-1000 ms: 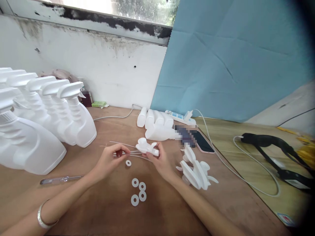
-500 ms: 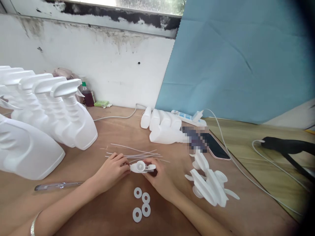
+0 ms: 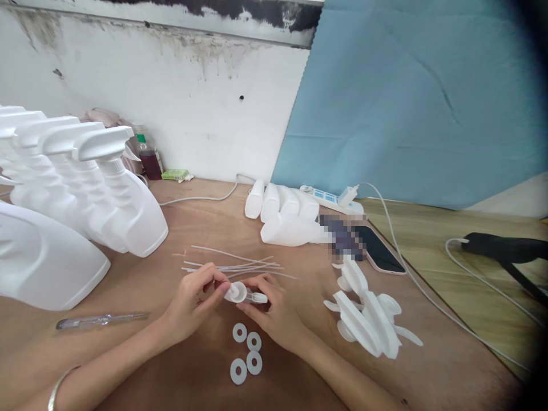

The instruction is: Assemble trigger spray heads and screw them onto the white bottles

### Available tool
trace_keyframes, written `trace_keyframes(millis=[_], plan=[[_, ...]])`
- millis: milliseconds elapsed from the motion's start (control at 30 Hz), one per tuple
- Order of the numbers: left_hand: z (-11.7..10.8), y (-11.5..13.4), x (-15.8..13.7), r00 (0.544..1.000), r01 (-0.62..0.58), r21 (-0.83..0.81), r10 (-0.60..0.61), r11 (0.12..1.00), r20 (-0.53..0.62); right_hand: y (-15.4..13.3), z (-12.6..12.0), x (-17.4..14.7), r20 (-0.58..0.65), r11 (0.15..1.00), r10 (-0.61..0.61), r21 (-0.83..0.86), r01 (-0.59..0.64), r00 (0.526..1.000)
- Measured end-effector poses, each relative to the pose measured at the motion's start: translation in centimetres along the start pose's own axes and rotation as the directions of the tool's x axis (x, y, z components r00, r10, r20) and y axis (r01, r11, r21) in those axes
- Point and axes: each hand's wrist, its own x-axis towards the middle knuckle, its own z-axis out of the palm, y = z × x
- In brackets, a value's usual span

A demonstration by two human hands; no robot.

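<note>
Right hand (image 3: 272, 305) is clamped on a trigger sprayer (image 3: 252, 297), held between both hands; left hand (image 3: 194, 299) has fingertips at its collar, grip there indeterminable. Standing bottles (image 3: 143, 220) appear finished, sprayers fitted. Apparently outstanding: four washers (image 3: 249, 362), dip tubes (image 3: 233, 268) and spare sprayers (image 3: 381, 322), all loose.

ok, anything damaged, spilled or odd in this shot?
Yes: the wall is stained below the patchy dark-and-white ledge at top, so it looks worn. A pixelated patch covers something beside the phone. No spill shows on the table.
</note>
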Motion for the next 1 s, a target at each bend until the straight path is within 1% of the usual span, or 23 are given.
trace_keyframes(millis=[167,300,367,433,567,667,767,900,1000], plan=[[0.9,-0.3,0.1,0.995,0.088,-0.066,-0.084,0.994,0.057,0.0,0.3,-0.2,0.028,0.998,-0.068,-0.011,0.068,0.997],[1.0,-0.8,-0.1,0.987,0.162,-0.110,-0.163,0.981,0.008,0.1,0.3,-0.2,0.027,0.999,-0.046,-0.010,0.046,0.999],[1.0,-0.7,-0.2,0.986,0.165,-0.120,-0.167,0.979,-0.007,0.1,0.2,-0.2,0.031,0.999,-0.040,-0.010,0.040,0.999],[0.9,-0.5,-0.3,0.993,0.122,-0.141,-0.121,0.982,0.012,0.2,0.2,-0.2,0.032,0.999,-0.053,-0.003,0.054,0.998],[0.6,0.0,-0.3,0.993,0.013,-0.192,0.009,0.981,0.114,0.4,0.2,-0.3,0.017,0.991,-0.137,0.007,0.137,0.990],[0.5,-0.1,-0.2,0.984,-0.056,-0.121,0.075,0.991,0.161,0.7,0.3,-0.5,-0.001,0.972,-0.228,-0.049,0.228,0.974],[0.5,-0.5,-0.2,0.978,-0.131,-0.050,0.137,0.990,0.160,0.9,0.6,-0.7,-0.020,0.934,-0.336,-0.139,0.330,0.942],[0.7,-1.0,-0.3,0.965,-0.225,0.031,0.218,0.974,0.143,1.0,0.8,-1.0,-0.019,0.901,-0.371,-0.248,0.355,0.928],[0.6,-1.1,-0.4,0.950,-0.289,0.107,0.271,0.951,0.157,1.0,0.7,-1.0,-0.010,0.882,-0.382,-0.300,0.362,0.924]])
